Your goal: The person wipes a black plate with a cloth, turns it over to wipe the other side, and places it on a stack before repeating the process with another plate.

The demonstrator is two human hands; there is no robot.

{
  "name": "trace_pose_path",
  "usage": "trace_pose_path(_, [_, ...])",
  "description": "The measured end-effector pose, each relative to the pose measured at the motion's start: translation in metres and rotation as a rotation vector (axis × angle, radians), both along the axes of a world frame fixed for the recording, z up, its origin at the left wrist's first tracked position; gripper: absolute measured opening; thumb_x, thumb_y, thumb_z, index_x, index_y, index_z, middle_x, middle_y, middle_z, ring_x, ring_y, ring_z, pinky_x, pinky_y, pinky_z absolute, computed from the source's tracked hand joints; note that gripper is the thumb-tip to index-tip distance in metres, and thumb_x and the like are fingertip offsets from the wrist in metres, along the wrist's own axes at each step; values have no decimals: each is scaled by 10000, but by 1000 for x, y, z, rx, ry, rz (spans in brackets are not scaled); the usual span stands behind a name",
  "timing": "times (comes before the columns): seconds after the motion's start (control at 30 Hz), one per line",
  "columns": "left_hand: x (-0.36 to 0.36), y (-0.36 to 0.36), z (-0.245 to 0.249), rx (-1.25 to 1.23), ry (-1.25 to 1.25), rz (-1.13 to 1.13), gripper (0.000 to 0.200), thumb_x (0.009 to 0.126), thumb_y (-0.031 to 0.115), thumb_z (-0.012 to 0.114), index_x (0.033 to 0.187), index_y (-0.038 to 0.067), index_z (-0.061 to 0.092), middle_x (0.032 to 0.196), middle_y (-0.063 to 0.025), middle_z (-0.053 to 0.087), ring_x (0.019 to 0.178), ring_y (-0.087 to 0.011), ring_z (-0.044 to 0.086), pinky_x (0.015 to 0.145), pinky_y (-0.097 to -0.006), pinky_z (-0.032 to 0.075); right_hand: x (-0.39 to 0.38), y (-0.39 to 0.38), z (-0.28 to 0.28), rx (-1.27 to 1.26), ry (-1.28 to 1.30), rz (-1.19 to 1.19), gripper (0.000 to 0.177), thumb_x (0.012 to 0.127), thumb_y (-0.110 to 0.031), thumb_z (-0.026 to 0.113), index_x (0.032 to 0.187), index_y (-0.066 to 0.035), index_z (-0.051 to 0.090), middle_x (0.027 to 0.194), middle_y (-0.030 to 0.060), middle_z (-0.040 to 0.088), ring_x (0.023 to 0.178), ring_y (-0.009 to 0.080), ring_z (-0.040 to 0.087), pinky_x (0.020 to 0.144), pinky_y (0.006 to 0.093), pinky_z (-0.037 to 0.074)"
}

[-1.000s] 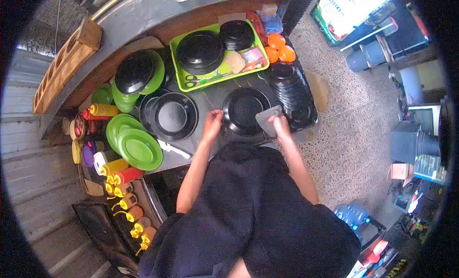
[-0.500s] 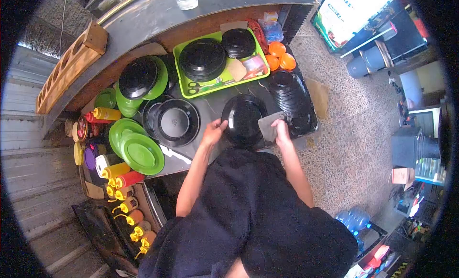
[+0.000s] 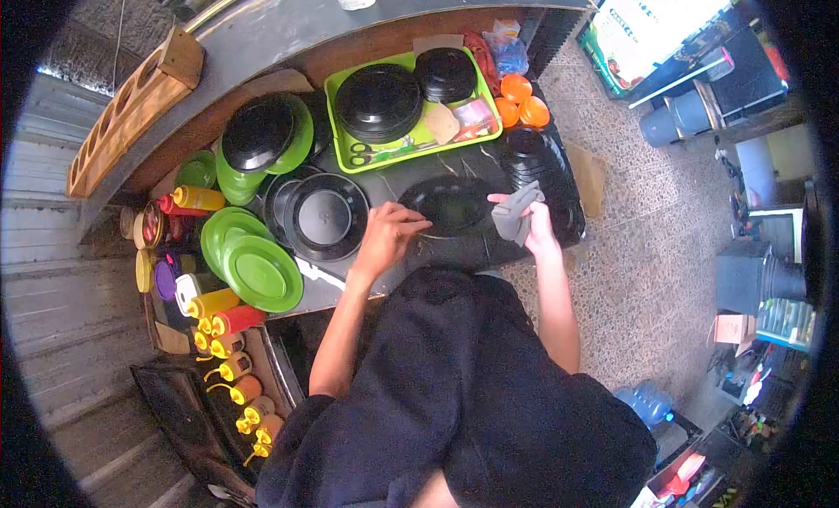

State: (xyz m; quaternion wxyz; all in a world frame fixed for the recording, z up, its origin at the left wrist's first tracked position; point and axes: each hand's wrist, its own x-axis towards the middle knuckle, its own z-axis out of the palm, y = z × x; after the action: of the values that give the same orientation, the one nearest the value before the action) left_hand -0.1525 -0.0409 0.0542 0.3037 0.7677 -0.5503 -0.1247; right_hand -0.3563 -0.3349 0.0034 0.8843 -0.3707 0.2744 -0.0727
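A shiny black plate [image 3: 450,209] is at the front of the dark tabletop, appearing tilted. My left hand [image 3: 393,234] pinches its left rim between thumb and fingers. On the plate's right side, my right hand [image 3: 539,226] grips a folded grey cloth [image 3: 516,212], one fingertip reaching toward the rim. Black plates [image 3: 325,212] lie left of my left hand. Beyond my right hand stands a stack of black bowls [image 3: 527,149], partly hidden by the hand and cloth.
Behind the plate, a lime-green tray [image 3: 357,164] holds black dishes and scissors. Orange bowls [image 3: 516,88] sit right of it. Green plates [image 3: 262,274] and sauce bottles [image 3: 238,323] crowd the left. A wooden shelf [image 3: 419,27] edges the back; pebbled floor [image 3: 629,272] lies to the right.
The black plate has gone from facing me roundly to a tilted, narrower outline. My right hand has lifted slightly, and its cloth is now bunched rather than spread flat.
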Motion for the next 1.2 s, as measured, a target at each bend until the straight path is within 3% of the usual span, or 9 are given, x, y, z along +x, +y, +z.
trace_pose_path(0.1, [1, 3, -41, -29, -164, 62, 441, 782, 18, 745, 1176, 196, 832, 1298, 0, 727, 1246, -269, 597, 1009, -459, 483, 3, 9, -19, -87, 84, -112, 605, 714, -184, 487, 1209, 107, 678, 1191, 229, 747, 1095, 326, 721, 1022, 396, 568])
trace_pose_path(0.33, [-18, 18, -81, 1, -96, 145, 425, 803, 37, 741, 1185, 200, 830, 1382, 2, 688, 1329, -316, 571, 1063, -488, 485, -13, 19, -59, -58, 190, -167, 546, 706, -160, 513, 1166, 87, 673, 1185, 214, 743, 1122, 333, 711, 1060, 405, 556])
trace_pose_path(0.5, [-27, 27, -107, 51, -15, 152, 476, 841, 52, 749, 1303, 163, 754, 1499, -57, 620, 1441, -357, 502, 1132, -499, 457, -26, 10, -79, -434, 444, -145, 287, 721, -138, 648, 944, 14, 746, 1020, 127, 761, 1019, 229, 698, 910, 362, 511])
trace_pose_path(0.63, [-27, 29, -114, -115, 146, 197, 647, 829, 165, 807, 1448, 112, 625, 1593, -139, 519, 1480, -381, 457, 1164, -555, 417, -5, 7, -47, -687, 551, -145, 271, 776, -189, 687, 946, 12, 748, 946, 130, 768, 948, 224, 714, 869, 383, 528])
trace_pose_path(0.7, [-26, 26, -103, -135, 212, 276, 943, 775, 347, 892, 1561, 52, 461, 1675, -201, 397, 1525, -394, 401, 1186, -601, 361, 17, 14, -22, -971, 621, -112, 307, 849, -265, 714, 982, 10, 745, 919, 151, 776, 884, 229, 733, 819, 407, 553])
trace_pose_path(0.73, [-26, 22, -96, -135, 213, 279, 943, 775, 347, 892, 1561, 52, 461, 1675, -201, 397, 1525, -394, 401, 1186, -601, 361, 27, 21, -17, -1098, 511, -168, 329, 889, -290, 730, 1056, -8, 750, 931, 174, 789, 856, 266, 762, 799, 426, 570])
trace_pose_path(0.83, [-28, 13, -90, 74, 175, 318, 1138, 749, 472, 928, 1623, 54, 330, 1725, -200, 315, 1578, -391, 326, 1221, -579, 295, 55, 37, -40, -1326, 379, -184, 386, 831, -129, 771, 1200, -21, 735, 1038, 178, 774, 993, 383, 756, 886, 438, 584])
trace_pose_path(0.93, [-27, 8, -103, 102, 134, 308, 1245, 710, 542, 944, 1650, 54, 289, 1741, -203, 284, 1608, -374, 277, 1216, -574, 261, 70, 50, -62, -1378, 213, -94, 560, 713, 34, 749, 1271, 15, 702, 1270, 189, 693, 1196, 390, 669, 1057, 433, 531])
trace_pose_path(1.2, [-27, 10, -108, 72, 136, 277, 1309, 679, 526, 966, 1669, 39, 261, 1751, -207, 267, 1623, -375, 256, 1206, -548, 276, 94, 80, -64, -1599, 158, 40, 585, 687, 69, 730, 1265, -15, 726, 1306, 159, 690, 1200, 389, 606, 1065, 456, 506])
